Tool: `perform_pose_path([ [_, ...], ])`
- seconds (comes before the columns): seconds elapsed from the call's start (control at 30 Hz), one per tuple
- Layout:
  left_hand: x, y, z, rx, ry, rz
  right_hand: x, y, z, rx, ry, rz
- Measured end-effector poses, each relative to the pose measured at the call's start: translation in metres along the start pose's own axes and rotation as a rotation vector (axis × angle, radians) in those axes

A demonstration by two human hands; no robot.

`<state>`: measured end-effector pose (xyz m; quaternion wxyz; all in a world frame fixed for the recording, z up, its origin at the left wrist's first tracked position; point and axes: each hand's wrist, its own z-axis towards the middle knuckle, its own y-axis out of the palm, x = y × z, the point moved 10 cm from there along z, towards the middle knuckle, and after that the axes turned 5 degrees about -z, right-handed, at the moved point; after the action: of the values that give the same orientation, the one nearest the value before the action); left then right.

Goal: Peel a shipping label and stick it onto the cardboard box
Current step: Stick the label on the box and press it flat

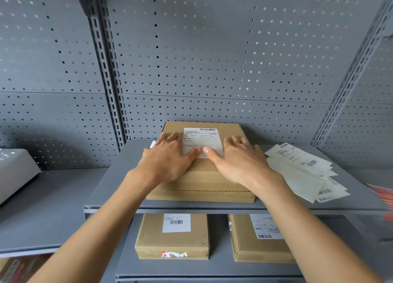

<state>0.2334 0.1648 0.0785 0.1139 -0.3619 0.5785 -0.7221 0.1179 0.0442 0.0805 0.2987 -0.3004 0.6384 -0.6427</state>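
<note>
A flat cardboard box (pixel 200 176) lies on the grey shelf (pixel 119 172) in front of me. A white shipping label (pixel 202 139) with a barcode sits flat on the box's top, toward the far side. My left hand (pixel 168 157) lies palm down on the box's left part, its thumb pressing on the label's near edge. My right hand (pixel 240 157) lies palm down on the right part, its thumb touching the same edge beside the left thumb. Both hands have spread fingers and hold nothing.
A loose pile of label sheets and backing papers (pixel 304 172) lies on the shelf to the right. Two labelled cardboard boxes (pixel 172 238) (pixel 255 240) rest on the lower shelf. A grey device (pixel 14 172) stands at the left. Pegboard wall (pixel 212 59) rises behind.
</note>
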Motion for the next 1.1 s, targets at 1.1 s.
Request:
perform_pose_path([
  [1.1,-0.017,-0.002,-0.001,-0.037,0.135,-0.139,0.021,0.006,0.001,-0.089,-0.104,0.107],
])
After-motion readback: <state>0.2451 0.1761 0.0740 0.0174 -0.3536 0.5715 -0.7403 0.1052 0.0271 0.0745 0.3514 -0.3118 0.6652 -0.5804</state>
